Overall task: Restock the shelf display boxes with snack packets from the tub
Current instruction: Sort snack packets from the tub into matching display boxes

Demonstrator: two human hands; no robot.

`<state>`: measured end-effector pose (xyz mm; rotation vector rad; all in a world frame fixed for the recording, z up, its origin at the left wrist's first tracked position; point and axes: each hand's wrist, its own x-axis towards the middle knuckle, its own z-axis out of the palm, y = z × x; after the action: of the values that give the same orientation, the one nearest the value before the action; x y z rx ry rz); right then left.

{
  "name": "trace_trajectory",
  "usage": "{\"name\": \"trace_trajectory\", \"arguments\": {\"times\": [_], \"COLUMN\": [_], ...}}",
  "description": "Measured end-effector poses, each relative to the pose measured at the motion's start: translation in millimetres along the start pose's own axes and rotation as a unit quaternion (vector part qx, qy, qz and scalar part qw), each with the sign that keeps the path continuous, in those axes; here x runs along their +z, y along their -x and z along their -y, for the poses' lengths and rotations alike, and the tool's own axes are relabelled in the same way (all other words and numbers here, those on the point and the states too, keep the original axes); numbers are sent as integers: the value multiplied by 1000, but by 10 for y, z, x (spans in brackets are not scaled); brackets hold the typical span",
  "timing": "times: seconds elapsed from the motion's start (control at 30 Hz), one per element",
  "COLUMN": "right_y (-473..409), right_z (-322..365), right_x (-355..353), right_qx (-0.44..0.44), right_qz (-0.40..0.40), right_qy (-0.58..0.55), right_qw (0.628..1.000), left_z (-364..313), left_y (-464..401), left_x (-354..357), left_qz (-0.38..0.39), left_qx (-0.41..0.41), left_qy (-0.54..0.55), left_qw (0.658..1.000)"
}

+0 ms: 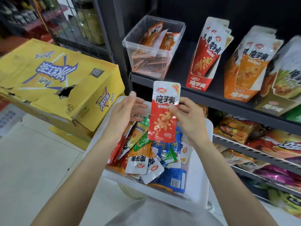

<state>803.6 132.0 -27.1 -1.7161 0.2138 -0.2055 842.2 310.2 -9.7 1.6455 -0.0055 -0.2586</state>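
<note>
My right hand pinches a red and white snack packet by its right edge and holds it upright above the white tub. The tub rests in front of me, filled with several mixed packets in red, orange, green and blue. Just left of the held packet, my left hand hovers with fingers straight, apart from it or barely touching. On the dark shelf stand a red display box, an orange display box and a green one, each with upright packets.
A clear plastic bin with orange packets sits at the shelf's left end. A torn yellow carton lies on the floor to the left. Lower shelves at right hold larger snack bags. A wire rack stands behind.
</note>
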Motion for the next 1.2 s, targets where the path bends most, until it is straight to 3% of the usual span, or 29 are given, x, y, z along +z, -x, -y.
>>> {"name": "trace_trajectory", "arguments": {"times": [0.07,0.17,0.27,0.4,0.5,0.6,0.73,1.0,1.1,1.2], "right_y": [-20,-46,-173,-410,-589,-792,-1180,-1774,-1869,-1921], "right_z": [30,81,177,459,714,880,920,609,570,554], "right_x": [-69,-152,-362,-820,-1138,-1325,-1416,-1202,-1147,-1120], "right_qx": [44,48,37,-32,-91,-172,-204,-158,-145,-160], "right_qz": [13,6,-30,-48,-103,-201,-261,-179,-164,-162], "right_qy": [-62,-98,-110,20,93,134,230,423,520,531], "right_qw": [997,994,993,998,986,955,915,874,826,816], "left_z": [-8,-29,-113,-332,-516,-636,-512,-247,-254,-238], "left_y": [10,-30,-202,-526,-813,-1161,-1436,-1497,-1510,-1529], "left_x": [31,136,290,580,851,1142,1390,1403,1418,1413], "left_qz": [35,127,163,190,172,83,16,42,47,51], "left_qx": [23,37,80,172,282,361,347,285,284,278], "left_qy": [-45,-131,-164,-193,-237,-237,-294,-286,-297,-299], "left_qw": [998,983,970,947,914,898,890,914,910,911]}}
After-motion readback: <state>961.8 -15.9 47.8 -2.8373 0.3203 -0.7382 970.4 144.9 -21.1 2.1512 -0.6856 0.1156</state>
